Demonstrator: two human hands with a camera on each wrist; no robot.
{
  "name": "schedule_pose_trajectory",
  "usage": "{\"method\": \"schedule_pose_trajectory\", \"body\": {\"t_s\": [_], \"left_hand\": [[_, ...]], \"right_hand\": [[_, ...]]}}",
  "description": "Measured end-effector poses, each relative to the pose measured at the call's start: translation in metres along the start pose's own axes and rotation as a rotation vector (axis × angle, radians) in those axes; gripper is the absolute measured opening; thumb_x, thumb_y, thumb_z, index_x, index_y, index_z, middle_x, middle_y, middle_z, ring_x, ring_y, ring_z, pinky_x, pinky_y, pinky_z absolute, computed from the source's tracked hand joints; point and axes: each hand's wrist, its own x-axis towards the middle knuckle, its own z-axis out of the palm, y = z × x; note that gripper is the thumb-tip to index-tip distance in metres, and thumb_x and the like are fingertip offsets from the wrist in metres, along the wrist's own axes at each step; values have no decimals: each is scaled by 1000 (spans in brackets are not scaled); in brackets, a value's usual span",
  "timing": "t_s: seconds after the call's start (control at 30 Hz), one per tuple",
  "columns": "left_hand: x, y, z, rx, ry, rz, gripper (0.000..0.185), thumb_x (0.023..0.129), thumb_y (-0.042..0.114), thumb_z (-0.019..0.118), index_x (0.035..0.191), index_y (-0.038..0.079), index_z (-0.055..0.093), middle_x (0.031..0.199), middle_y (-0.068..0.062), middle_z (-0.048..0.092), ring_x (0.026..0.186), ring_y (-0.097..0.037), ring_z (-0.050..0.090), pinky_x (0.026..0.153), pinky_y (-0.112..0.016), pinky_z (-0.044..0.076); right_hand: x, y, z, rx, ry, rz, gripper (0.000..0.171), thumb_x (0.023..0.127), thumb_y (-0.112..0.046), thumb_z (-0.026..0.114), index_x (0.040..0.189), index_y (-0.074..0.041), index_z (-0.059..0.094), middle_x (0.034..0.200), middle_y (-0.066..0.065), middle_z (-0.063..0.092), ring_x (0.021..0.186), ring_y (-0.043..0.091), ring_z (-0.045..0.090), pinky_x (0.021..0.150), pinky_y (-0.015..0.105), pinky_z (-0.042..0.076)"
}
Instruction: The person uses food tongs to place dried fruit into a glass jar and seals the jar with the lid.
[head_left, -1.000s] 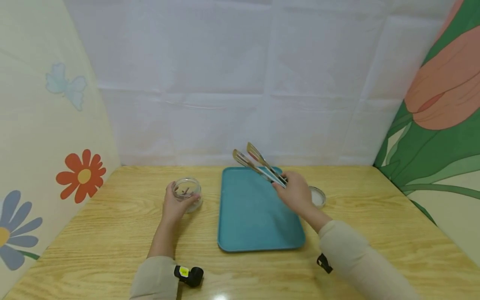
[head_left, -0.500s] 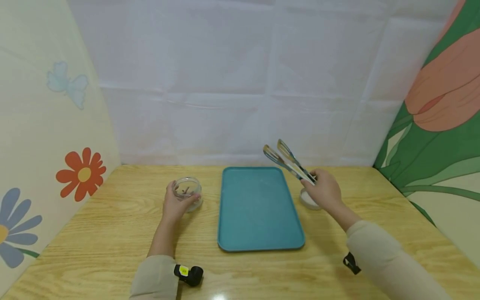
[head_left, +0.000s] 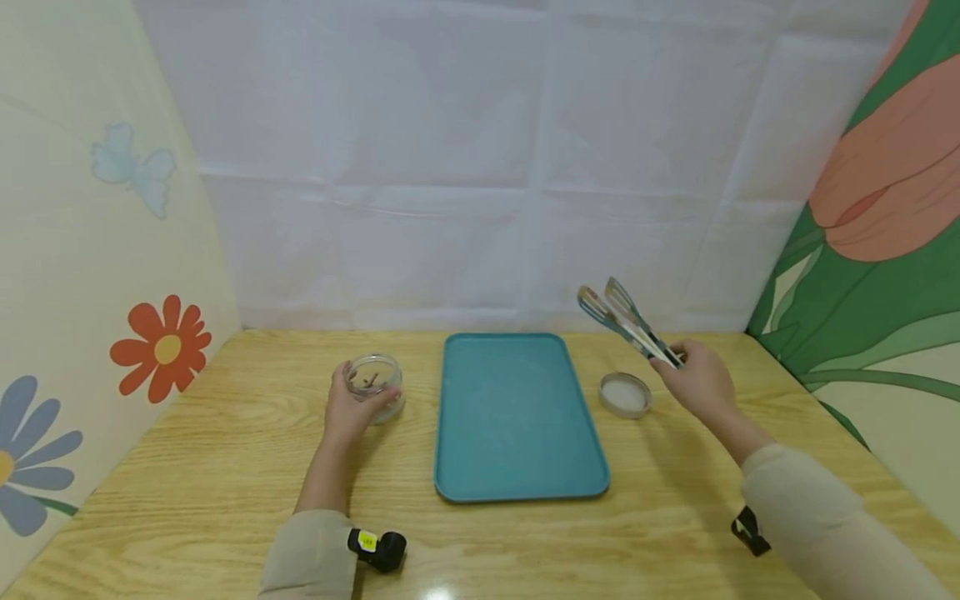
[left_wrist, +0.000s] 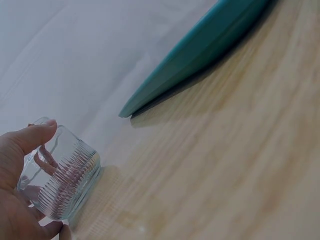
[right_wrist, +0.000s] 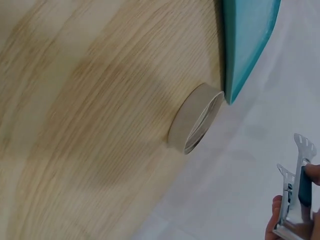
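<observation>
Head view first: the wooden table carries everything, and in its middle lies the teal tray, flat and with nothing on it. To the left of the tray stands the small glass jar. My left hand is curled around it from the near side, and in the left wrist view the thumb lies over the rim while the ribbed glass rests on the wood. Some small dark pieces are inside; I cannot tell what they are.

On the other side, the right hand grips the metal tongs by the handle end, with the two tips pointing up and away toward the white backdrop. One second ago this hand held the tongs above the tray. Now it is right of the round lid, which was partly hidden by the hand and is fully visible again, just beside the tray's right edge. The jar and the left hand have not moved. I judge that the tongs are being carried off to the right side, away from the jar.

Right wrist view shows the lid on the wood near the tray corner, and the tong tips are close together.
</observation>
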Motion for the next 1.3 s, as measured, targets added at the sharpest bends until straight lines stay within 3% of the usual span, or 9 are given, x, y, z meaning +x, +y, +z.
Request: {"method": "schedule_pose_trajectory", "body": {"t_s": [0.3,0.6,1.0,1.3], "left_hand": [[0,0,0,19,4,-3,100,72,28,71,138,9,-1,138,-19,13,120,-39,22,95,-45,25],[-2,0,0,-19,-5,15,99,72,24,71,138,9,-2,138,-20,12,118,-37,28,95,-43,26],[-4,3,-1,14,6,28,98,73,25,70,138,7,0,137,-21,14,120,-39,22,96,-45,23],[-4,2,-1,7,7,35,97,72,23,71,138,7,1,137,-22,14,119,-39,24,95,-45,25]], "right_hand": [[0,25,-6,48,15,140,44,85,-29,53,103,10,50,80,19,54,57,21,47,44,29,37],[-3,46,-7,41,5,240,42,84,-28,52,103,9,48,79,18,52,56,22,46,42,30,37],[-6,67,-4,-45,-51,203,33,85,-19,48,88,14,47,66,18,48,54,24,44,43,31,35],[-7,75,-2,-115,-110,193,25,82,-17,45,69,4,44,59,12,43,50,22,41,42,31,34]]}}
